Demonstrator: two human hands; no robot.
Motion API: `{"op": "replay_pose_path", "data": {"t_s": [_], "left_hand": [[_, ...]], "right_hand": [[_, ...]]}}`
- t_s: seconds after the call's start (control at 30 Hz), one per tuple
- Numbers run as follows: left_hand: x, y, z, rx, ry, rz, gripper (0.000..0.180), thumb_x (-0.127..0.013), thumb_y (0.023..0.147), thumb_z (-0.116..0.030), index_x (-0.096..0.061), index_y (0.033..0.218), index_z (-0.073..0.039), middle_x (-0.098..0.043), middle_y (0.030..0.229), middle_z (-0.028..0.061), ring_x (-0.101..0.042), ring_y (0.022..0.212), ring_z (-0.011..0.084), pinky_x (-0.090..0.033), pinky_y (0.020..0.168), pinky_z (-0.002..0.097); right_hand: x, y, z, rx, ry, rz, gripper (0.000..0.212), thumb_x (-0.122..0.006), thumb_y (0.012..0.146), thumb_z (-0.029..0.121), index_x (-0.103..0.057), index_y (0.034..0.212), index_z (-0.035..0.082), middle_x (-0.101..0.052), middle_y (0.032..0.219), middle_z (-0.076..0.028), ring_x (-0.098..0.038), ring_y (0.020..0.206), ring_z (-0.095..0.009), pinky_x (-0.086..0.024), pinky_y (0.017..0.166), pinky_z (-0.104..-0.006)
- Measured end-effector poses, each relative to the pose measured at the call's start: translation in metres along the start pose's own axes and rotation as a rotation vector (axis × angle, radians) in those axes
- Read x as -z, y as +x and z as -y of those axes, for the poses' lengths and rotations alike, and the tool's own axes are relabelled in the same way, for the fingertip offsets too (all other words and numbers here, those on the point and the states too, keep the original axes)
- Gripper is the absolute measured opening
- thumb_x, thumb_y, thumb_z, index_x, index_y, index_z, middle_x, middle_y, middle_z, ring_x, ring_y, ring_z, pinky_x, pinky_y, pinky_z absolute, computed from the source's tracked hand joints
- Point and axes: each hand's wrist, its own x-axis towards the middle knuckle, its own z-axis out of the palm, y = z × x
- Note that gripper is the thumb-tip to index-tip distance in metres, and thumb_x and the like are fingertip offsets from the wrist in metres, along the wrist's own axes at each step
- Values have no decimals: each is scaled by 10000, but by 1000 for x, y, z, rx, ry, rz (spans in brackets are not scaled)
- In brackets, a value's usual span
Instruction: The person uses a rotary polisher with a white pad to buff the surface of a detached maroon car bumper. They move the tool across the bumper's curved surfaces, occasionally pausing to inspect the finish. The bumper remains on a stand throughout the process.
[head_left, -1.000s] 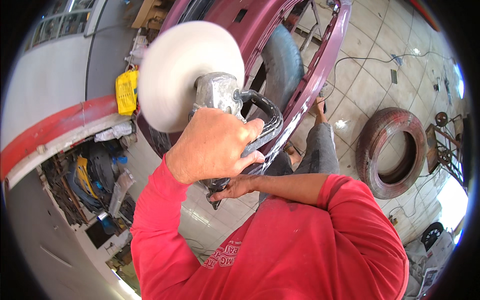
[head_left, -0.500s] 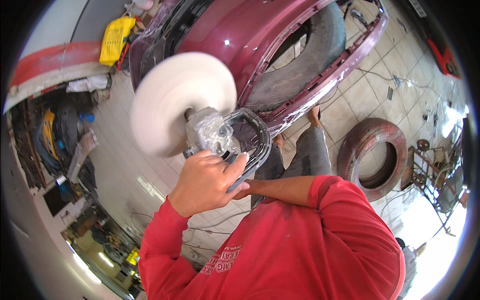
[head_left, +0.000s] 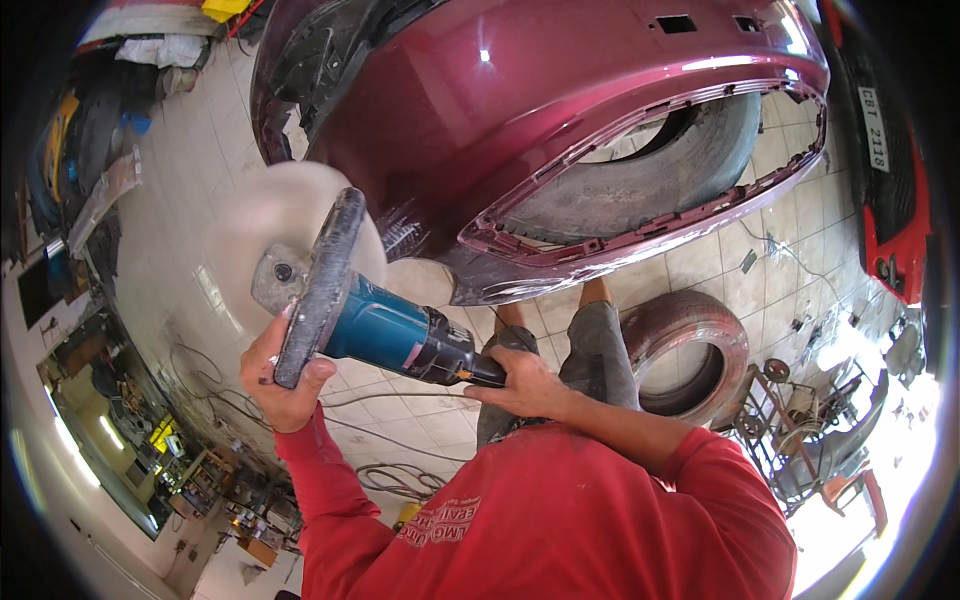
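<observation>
A blue and black rotary polisher [head_left: 385,330] is held out to the left in front of my body. Its round white buffing pad [head_left: 262,215] is blurred as if spinning, over the near left end of a maroon car bumper [head_left: 420,150]; whether they touch I cannot tell. My left hand [head_left: 285,372] is closed around the lower part of the dark, dusty loop handle at the polisher's front. Closed on the black rear grip is my right hand [head_left: 528,383]. White scuffs mark the bumper's corner near the pad.
A worn tire [head_left: 640,190] shows through the bumper's opening. Another reddish, dusty tire [head_left: 690,355] lies on the tiled floor at my right, near a metal cart [head_left: 790,420]. Cables [head_left: 400,478] loop across the floor at left. A red car part [head_left: 895,250] stands far right.
The polisher has swung left and turned, so its blue body now shows lengthwise. The pad sits lower left in view, and the bumper appears further right and lower. Both hands keep hold.
</observation>
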Motion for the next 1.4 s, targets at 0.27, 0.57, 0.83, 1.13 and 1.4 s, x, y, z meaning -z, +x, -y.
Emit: {"op": "replay_pose_path", "data": {"t_s": [0.27,0.57,0.83,1.13,1.4], "left_hand": [[-82,-9,-63,76,-214,-150,974,-898,793,-624,-658,1333,150,-736,994,103,-681,814,133,-550,766,265],[-220,83,-195,-80,-562,196,641,-929,825,-243,-695,1313,102,-781,1098,156,-727,963,168,-565,890,314],[-199,63,-186,-17,-525,161,606,-916,858,-157,-661,1333,120,-766,1105,143,-720,997,169,-579,872,301],[-130,6,-102,167,-430,-213,648,-862,860,-180,-631,1368,150,-732,1185,147,-704,1000,191,-559,922,322],[-194,32,-164,116,-393,-132,620,-842,875,-163,-631,1367,149,-738,1132,128,-694,982,177,-562,891,297]], "right_hand": [[133,-100,19,28,-375,-221,749,-822,802,700,-718,1081,13,-733,874,-223,-744,878,-426,-585,780,-499],[247,-193,10,-196,-296,-441,701,-861,827,617,-712,1044,-32,-724,816,-257,-747,824,-427,-561,743,-487],[257,-182,27,-189,-365,-373,706,-856,815,634,-722,1025,-26,-719,820,-265,-741,805,-428,-557,725,-501],[246,-117,59,84,-507,-198,741,-747,853,733,-686,885,-5,-697,792,-236,-715,807,-440,-551,750,-534],[306,-148,22,90,-435,-293,737,-736,857,742,-712,908,7,-702,806,-234,-719,822,-441,-552,756,-532]]}}
